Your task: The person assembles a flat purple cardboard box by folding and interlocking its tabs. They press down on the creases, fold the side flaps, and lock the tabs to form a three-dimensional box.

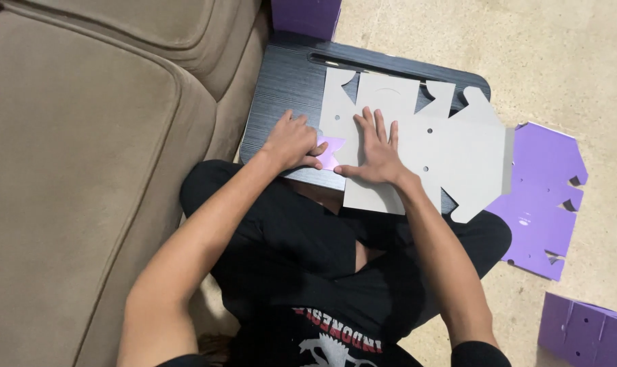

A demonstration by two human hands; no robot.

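A flat grey die-cut cardboard sheet (451, 153) lies across a dark lap tray (288, 85) resting over my crossed legs. My right hand (376, 153) lies flat, fingers spread, pressing the sheet's left part down. My left hand (293, 141) is curled at the sheet's left edge, fingers folding a small flap (331, 151) over so its purple side shows. The sheet overhangs the tray at the right and toward me.
A tan sofa (84, 170) fills the left side. On the beige floor at the right lie a flat purple cardboard sheet (543, 204) and a folded purple box (587, 333). Another purple box (307, 15) stands beyond the tray. A slot runs along the tray's far edge.
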